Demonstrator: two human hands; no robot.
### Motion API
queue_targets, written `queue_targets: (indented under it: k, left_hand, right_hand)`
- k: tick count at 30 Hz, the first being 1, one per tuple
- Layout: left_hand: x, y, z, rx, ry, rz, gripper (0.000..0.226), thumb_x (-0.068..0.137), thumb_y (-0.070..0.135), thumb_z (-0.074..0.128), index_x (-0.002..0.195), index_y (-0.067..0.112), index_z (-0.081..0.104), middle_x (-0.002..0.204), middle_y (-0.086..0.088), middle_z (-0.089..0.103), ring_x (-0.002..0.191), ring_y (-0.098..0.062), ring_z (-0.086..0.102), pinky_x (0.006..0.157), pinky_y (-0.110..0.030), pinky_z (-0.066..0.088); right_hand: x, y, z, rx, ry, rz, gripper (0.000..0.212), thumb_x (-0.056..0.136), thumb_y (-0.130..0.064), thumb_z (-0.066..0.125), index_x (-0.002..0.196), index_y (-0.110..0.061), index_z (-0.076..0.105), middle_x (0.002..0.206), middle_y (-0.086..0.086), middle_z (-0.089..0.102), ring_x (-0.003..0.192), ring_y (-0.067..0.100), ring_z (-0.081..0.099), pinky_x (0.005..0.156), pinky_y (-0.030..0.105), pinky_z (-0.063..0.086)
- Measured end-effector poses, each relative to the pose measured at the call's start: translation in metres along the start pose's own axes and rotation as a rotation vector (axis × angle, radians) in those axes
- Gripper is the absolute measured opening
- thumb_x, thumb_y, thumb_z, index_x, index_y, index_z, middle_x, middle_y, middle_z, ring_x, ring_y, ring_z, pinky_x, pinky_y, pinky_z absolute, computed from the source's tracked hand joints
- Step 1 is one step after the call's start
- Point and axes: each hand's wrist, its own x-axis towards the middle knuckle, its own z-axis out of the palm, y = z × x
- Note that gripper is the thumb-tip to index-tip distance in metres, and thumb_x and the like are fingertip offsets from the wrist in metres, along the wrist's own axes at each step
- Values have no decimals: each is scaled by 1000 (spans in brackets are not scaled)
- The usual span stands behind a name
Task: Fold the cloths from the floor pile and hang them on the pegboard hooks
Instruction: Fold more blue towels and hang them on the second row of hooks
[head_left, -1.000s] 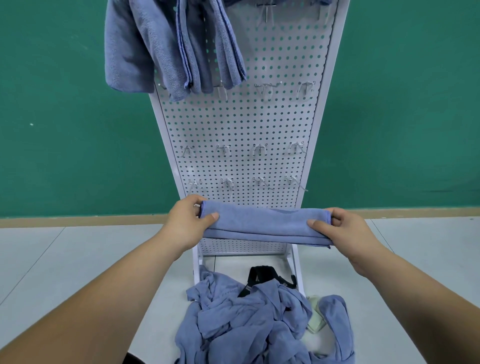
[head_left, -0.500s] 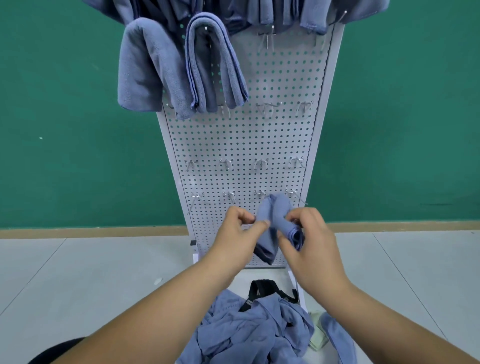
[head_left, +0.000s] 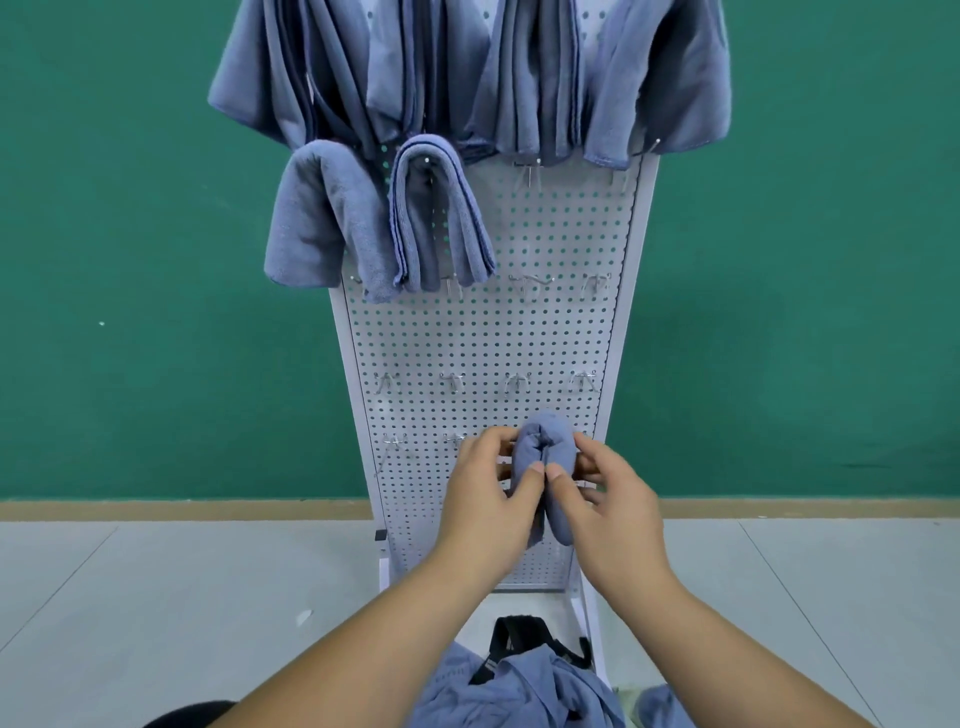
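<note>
Left hand (head_left: 488, 499) and right hand (head_left: 608, 509) both pinch the doubled cloth (head_left: 545, 447). A loose pinch could let the fold spring open before reaching the free hook (head_left: 525, 283) at twelve o'clock.

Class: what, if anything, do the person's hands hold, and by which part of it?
A folded blue cloth, doubled over: the left hand pinches its left half, the right hand its right.

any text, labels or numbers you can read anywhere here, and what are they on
No text here can be read.
The black strap in the floor pile has pale flecks, too blurred to tell if they are letters.
No print shows on the pegboard, the hung cloths or the folded cloth.
</note>
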Motion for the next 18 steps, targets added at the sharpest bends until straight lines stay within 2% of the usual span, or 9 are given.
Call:
queue_targets:
  k: [2,6,10,12,14,18]
  left_hand:
    - [3,9,-2,-20,1,1,20,97,28,68,110,41,61,120,19,64,103,-1,67,92,-32,59]
    - [10,28,-16,-32,12,10,17,98,26,69,109,38,64,109,25,73,95,-3,72,90,-39,60]
    - [19,58,-28,25,61,105,20,96,28,70,113,39,68,108,25,73,94,-1,71,87,-38,61]
    - [25,77,-30,80,81,188,24,95,34,69,119,39,67,111,21,72,98,0,69,87,-37,60]
    - [33,96,-32,138,110,275,31,95,39,66,125,37,66,115,19,69,101,-2,67,88,-39,58]
    - [55,134,-42,186,206,414,28,98,31,65,126,33,67,116,15,67,99,-6,65,91,-39,56]
  right_hand:
    - [3,-9,0,-11,25,-29,37,97,-25,74,132,-38,68,119,-13,66,102,1,69,87,25,60]
    - [10,-26,-5,-72,15,-97,39,95,-25,77,129,-41,68,123,-22,60,111,-3,63,84,17,56]
    - [20,-56,-13,-76,79,-128,35,94,-27,76,119,-50,67,117,-25,69,101,-5,67,79,19,55]
    - [29,-76,-15,-43,125,-133,29,94,-30,75,117,-45,69,112,-23,73,97,-4,68,79,22,55]
    - [41,-95,-17,-28,169,-172,27,94,-30,74,118,-41,70,111,-23,73,102,-5,66,82,24,56]
    - [67,-135,-20,-47,224,-258,24,96,-29,70,119,-38,69,112,-19,72,101,-4,64,86,26,54]
